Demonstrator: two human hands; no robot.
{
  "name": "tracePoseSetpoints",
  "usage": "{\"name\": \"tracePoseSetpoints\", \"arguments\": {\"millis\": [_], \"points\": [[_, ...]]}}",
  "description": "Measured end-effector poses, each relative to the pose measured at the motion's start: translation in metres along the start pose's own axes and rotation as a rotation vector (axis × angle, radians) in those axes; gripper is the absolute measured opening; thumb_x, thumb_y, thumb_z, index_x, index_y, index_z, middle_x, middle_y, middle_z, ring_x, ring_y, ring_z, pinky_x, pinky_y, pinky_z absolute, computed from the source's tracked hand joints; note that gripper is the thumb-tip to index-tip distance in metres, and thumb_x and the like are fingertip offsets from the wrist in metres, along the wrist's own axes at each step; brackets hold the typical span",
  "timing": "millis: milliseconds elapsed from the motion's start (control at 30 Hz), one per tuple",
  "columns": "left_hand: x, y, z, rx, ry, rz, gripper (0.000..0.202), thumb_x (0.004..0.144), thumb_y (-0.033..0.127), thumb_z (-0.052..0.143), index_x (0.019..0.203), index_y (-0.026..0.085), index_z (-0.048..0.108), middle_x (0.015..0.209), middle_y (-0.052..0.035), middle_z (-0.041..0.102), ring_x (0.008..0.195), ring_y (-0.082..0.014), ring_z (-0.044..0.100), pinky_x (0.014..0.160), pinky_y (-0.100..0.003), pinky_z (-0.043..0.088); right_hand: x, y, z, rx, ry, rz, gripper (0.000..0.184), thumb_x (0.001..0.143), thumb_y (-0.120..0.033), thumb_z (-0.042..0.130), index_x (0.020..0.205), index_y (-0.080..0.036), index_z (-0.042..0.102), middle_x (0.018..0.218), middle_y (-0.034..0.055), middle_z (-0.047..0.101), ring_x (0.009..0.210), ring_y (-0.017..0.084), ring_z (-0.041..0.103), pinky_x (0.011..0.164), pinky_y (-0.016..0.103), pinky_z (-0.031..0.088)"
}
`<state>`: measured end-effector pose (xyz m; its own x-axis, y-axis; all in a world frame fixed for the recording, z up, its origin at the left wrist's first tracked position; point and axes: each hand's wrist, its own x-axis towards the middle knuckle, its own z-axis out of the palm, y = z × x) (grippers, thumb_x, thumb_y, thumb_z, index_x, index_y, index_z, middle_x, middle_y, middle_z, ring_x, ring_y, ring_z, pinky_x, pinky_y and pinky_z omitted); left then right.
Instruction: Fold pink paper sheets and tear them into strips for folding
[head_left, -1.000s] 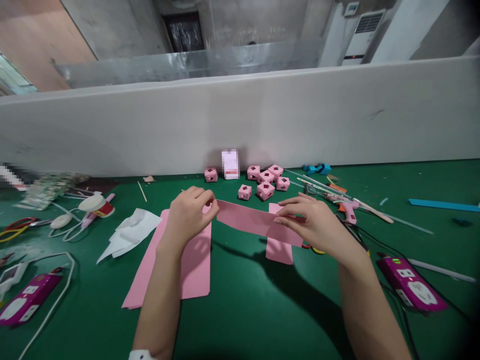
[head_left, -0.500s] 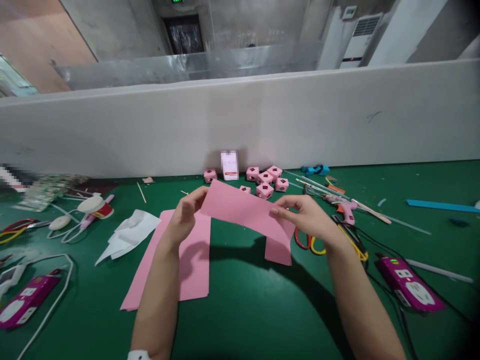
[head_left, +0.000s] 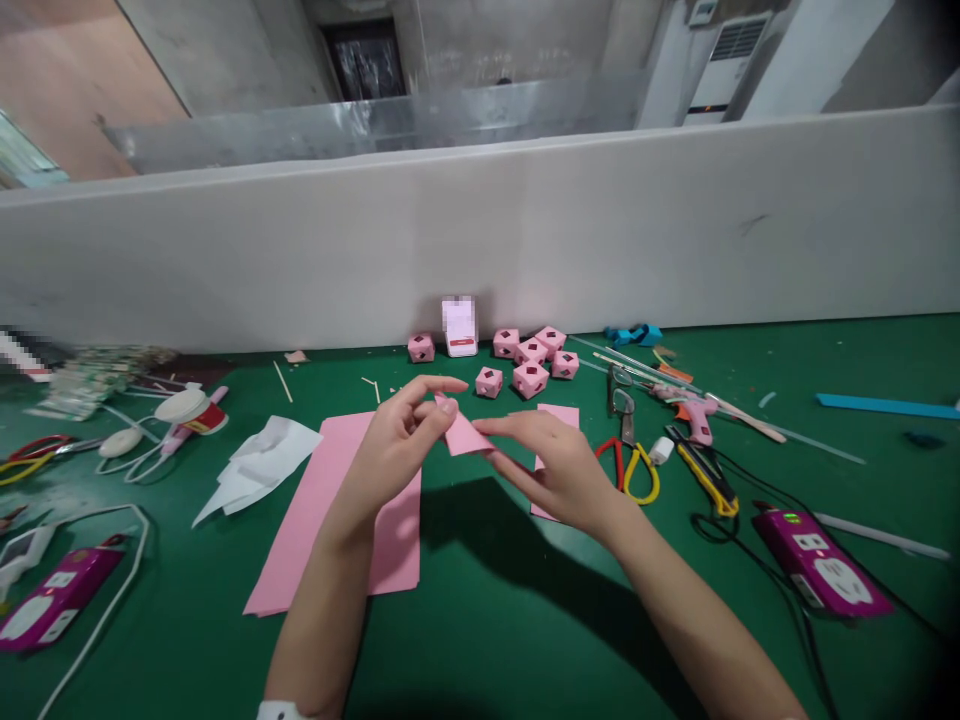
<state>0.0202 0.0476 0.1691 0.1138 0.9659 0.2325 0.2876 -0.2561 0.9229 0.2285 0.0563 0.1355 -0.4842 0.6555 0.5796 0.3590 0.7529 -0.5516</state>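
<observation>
Above the green table, a piece of pink paper (head_left: 466, 437) is held between my two hands, looking smaller and bent over on itself. My left hand (head_left: 397, 440) pinches its upper left end between thumb and fingers. With fingers on either side of its right corner, my right hand (head_left: 559, 465) grips it too. Partly hidden behind my right hand lies another pink paper strip (head_left: 559, 413). Under my left forearm is a stack of larger pink sheets (head_left: 394, 560).
Several pink folded paper shapes (head_left: 531, 378) stand near a phone (head_left: 460, 327) by the white partition (head_left: 300, 260). Pliers (head_left: 637, 475), a utility knife (head_left: 705, 470) and a pink glue gun (head_left: 699, 420) lie right. Crumpled white paper (head_left: 262, 465) and a lidded cup (head_left: 191, 411) are left.
The pink paper, stretched wide between my hands before, is now bent over and shows much smaller. My hands have come closer together, the right one moving left and lower.
</observation>
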Motion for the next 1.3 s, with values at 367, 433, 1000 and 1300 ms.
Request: {"name": "tracePoseSetpoints", "arguments": {"millis": [367, 433, 1000, 1300], "points": [[-0.001, 0.001, -0.004, -0.029, 0.103, 0.096, 0.023, 0.088, 0.04, 0.068, 0.079, 0.018, 0.068, 0.067, -0.0008, 0.061, 0.061, -0.0115, 0.057, 0.054, -0.022, 0.049, 0.002, -0.009, -0.013, 0.419, 0.19, 0.38, 0.015, 0.086, -0.036, 0.07, 0.094, -0.023, 0.074, 0.088, 0.0019, 0.076, 0.078, 0.018, 0.072, 0.071, 0.029, 0.06], [-0.003, 0.003, -0.004, -0.049, 0.115, 0.119, 0.021, 0.088, 0.037, 0.069, 0.078, 0.019, 0.068, 0.068, -0.0007, 0.062, 0.063, -0.0121, 0.058, 0.056, -0.022, 0.05, 0.002, -0.011, -0.014, 0.45, 0.201, 0.386, 0.016, 0.085, -0.037, 0.071, 0.093, -0.023, 0.074, 0.087, 0.0018, 0.076, 0.078, 0.018, 0.072, 0.071, 0.028, 0.06], [-0.012, 0.004, 0.001, -0.049, 0.235, 0.288, 0.005, 0.08, 0.023, 0.078, 0.08, 0.023, 0.073, 0.075, 0.0005, 0.068, 0.071, -0.0136, 0.062, 0.064, -0.025, 0.051, 0.0, -0.016, -0.018, 0.375, 0.173, 0.31, 0.013, 0.085, -0.034, 0.07, 0.084, -0.023, 0.075, 0.08, 0.0019, 0.076, 0.073, 0.017, 0.07, 0.066, 0.028, 0.059], [-0.015, 0.008, 0.003, 0.157, 0.042, 0.315, 0.014, 0.082, 0.027, 0.077, 0.095, 0.023, 0.072, 0.09, -0.0017, 0.074, 0.082, -0.0169, 0.066, 0.075, -0.029, 0.053, -0.004, -0.011, -0.016, 0.348, 0.36, 0.291, 0.007, 0.087, -0.031, 0.07, 0.087, -0.025, 0.074, 0.083, 0.0004, 0.076, 0.076, 0.018, 0.072, 0.07, 0.029, 0.059]]}}
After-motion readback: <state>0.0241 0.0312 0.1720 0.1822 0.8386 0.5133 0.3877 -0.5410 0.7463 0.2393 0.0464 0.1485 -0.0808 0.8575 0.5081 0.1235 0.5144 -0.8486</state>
